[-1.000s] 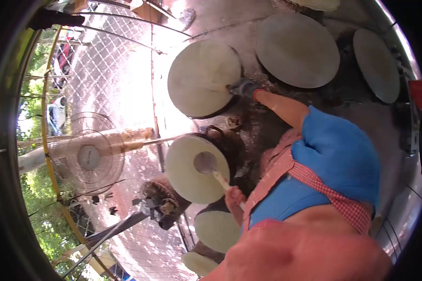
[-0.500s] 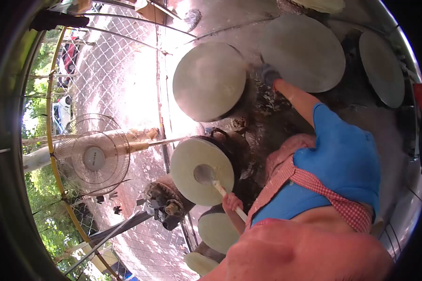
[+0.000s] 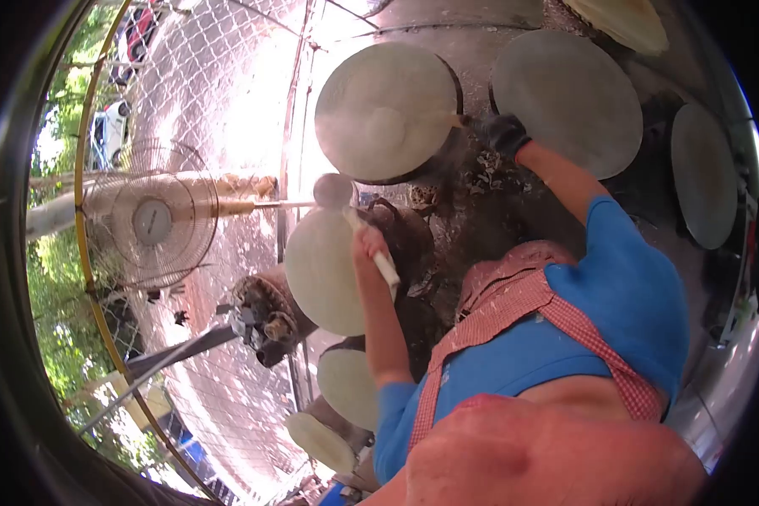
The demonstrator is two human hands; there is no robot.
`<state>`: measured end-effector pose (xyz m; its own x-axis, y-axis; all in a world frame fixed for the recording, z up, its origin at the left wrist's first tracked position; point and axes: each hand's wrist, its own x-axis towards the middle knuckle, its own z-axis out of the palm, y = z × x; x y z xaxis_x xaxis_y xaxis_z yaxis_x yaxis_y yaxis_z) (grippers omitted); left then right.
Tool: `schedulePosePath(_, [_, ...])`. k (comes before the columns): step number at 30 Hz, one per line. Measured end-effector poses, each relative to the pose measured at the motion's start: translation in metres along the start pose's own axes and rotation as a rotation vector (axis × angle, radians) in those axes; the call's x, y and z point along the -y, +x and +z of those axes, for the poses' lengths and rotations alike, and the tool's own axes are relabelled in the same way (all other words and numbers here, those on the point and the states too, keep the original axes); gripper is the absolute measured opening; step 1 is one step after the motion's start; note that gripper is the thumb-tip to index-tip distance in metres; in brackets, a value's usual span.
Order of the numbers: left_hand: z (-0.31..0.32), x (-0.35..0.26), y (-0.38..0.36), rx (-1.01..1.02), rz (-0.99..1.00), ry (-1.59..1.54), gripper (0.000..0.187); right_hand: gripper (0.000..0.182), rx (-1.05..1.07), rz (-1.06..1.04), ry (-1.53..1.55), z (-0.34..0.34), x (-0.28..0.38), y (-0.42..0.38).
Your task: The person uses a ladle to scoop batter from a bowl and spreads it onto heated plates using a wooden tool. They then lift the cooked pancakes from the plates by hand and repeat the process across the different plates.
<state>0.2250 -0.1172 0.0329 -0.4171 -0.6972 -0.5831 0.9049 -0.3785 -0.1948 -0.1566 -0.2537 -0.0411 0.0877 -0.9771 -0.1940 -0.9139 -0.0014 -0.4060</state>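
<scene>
My left hand (image 3: 368, 243), bare, is closed round the pale handle of a ladle. The round bowl of the ladle (image 3: 334, 191) hangs between a bucket of pale batter (image 3: 322, 274) and a large round griddle (image 3: 379, 88). A paler round patch (image 3: 386, 128) shows on that griddle, with haze over it. My right hand (image 3: 502, 135), in a dark glove, is closed round a thin brownish tool (image 3: 460, 121) reaching to the griddle's right edge. The tool's kind is too small to tell. Right of the glove lies a second round griddle (image 3: 569, 101).
Another round plate (image 3: 704, 177) stands far right. More pale discs (image 3: 350, 388) lie below the bucket. A wire-cage fan (image 3: 152, 221) is at left, before a chain-link fence (image 3: 190, 76). A dark burner-like object (image 3: 266, 320) sits beside the bucket.
My left hand has lifted the ladle from the bucket and moved it up towards the large griddle. The view has shifted. A pale patch now shows on that griddle.
</scene>
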Motion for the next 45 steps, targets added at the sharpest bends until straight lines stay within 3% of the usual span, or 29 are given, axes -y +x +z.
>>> schedulePosePath(2, [0.018, 0.008, 0.026, 0.019, 0.007, 0.007, 0.03, 0.037, -0.169, -0.263, -0.319, 0.012, -0.007, -0.016])
schedulePosePath(3, [0.024, 0.012, 0.036, 0.021, 0.042, 0.035, 0.029, 0.037, -0.154, -0.284, -0.325, 0.002, -0.003, -0.03])
schedulePosePath(5, [0.029, 0.023, 0.06, -0.115, 0.306, 0.339, 0.022, 0.032, -0.201, -0.001, 0.034, -0.042, 0.009, -0.063])
schedulePosePath(6, [0.046, 0.048, 0.064, -0.247, 0.488, 0.5, 0.021, 0.03, -0.219, -0.12, -0.065, -0.034, 0.013, -0.079])
schedulePosePath(9, [0.048, 0.073, 0.101, -0.331, 0.583, 0.548, 0.019, 0.027, -0.154, -0.28, -0.154, -0.006, 0.046, -0.113])
schedulePosePath(11, [0.039, 0.071, 0.107, -0.163, 0.274, 0.353, 0.018, 0.026, -0.39, -0.313, 0.041, 0.041, 0.049, -0.115])
schedulePosePath(12, [0.035, 0.067, 0.093, -0.155, 0.269, 0.34, 0.018, 0.027, -0.389, -0.306, 0.046, 0.042, 0.05, -0.119])
schedulePosePath(14, [0.008, 0.063, 0.033, 0.208, -0.152, -0.039, 0.024, 0.028, -0.309, -0.248, -0.033, 0.028, 0.047, -0.142])
schedulePosePath(15, [-0.012, 0.068, 0.013, 0.215, -0.138, -0.061, 0.024, 0.029, -0.273, -0.228, -0.058, 0.021, 0.048, -0.153])
schedulePosePath(17, [-0.048, 0.081, -0.008, 0.027, 0.094, 0.317, 0.027, 0.031, -0.218, -0.2, -0.091, 0.01, 0.05, -0.171])
schedulePosePath(18, [-0.054, 0.09, -0.015, 0.009, 0.096, 0.273, 0.027, 0.033, -0.196, -0.194, -0.086, 0.01, 0.05, -0.18])
schedulePosePath(20, [-0.036, 0.104, -0.033, 0.211, -0.315, -0.182, 0.023, 0.035, -0.208, -0.232, -0.021, 0.011, 0.053, -0.193])
schedulePosePath(24, [-0.048, 0.147, -0.075, 0.325, -0.121, -0.242, 0.023, 0.04, -0.284, -0.499, 0.296, 0.014, 0.05, -0.202])
schedulePosePath(28, [-0.095, 0.22, -0.12, 0.561, 0.125, -0.341, 0.02, 0.035, 0.281, -0.527, 0.746, 0.022, 0.031, -0.199])
schedulePosePath(30, [-0.128, 0.267, -0.146, 0.531, 0.304, -0.38, 0.009, 0.023, 0.825, -0.187, 1.095, 0.033, 0.026, -0.198])
schedulePosePath(32, [-0.145, 0.325, -0.182, 0.371, 0.479, -0.508, 0.013, 0.019, 0.796, -0.487, 0.708, 0.063, 0.019, -0.192])
schedulePosePath(34, [-0.186, 0.385, -0.198, 0.339, 0.636, -0.549, 0.022, 0.022, 0.937, -0.59, 0.68, 0.083, 0.027, -0.21])
schedulePosePath(36, [-0.233, 0.45, -0.218, 0.158, 0.844, -0.495, 0.032, 0.026, 1.001, -0.665, 0.659, 0.086, 0.043, -0.242])
schedulePosePath(37, [-0.262, 0.486, -0.222, 0.198, 0.96, -0.537, 0.014, 0.023, 1.07, -0.8, 0.389, 0.076, 0.068, -0.273])
schedulePosePath(38, [-0.29, 0.523, -0.228, 0.236, 1.074, -0.577, 0.016, 0.02, 1.117, -0.926, 0.112, 0.072, 0.089, -0.306])
schedulePosePath(39, [-0.31, 0.554, -0.238, 0.39, 1.146, -0.6, 0.017, 0.021, 1.082, -1.1, 0.06, 0.076, 0.109, -0.34])
schedulePosePath(41, [-0.326, 0.623, -0.258, 0.341, 1.407, -0.57, 0.023, 0.022, 1.092, -1.37, 0.058, 0.127, 0.128, -0.389])
schedulePosePath(42, [-0.32, 0.652, -0.277, 0.112, 1.571, -0.533, 0.027, 0.022, 1.153, -1.453, 0.102, 0.171, 0.131, -0.411])
schedulePosePath(43, [-0.324, 0.677, -0.291, 0.115, 1.587, -0.566, 0.027, 0.028, 1.15, -1.585, -0.035, 0.155, 0.151, -0.457])
schedulePosePath(45, [-0.347, 0.72, -0.319, -0.579, 1.732, -0.553, 0.03, 0.032, 1.007, -1.944, -0.161, 0.147, 0.183, -0.556])
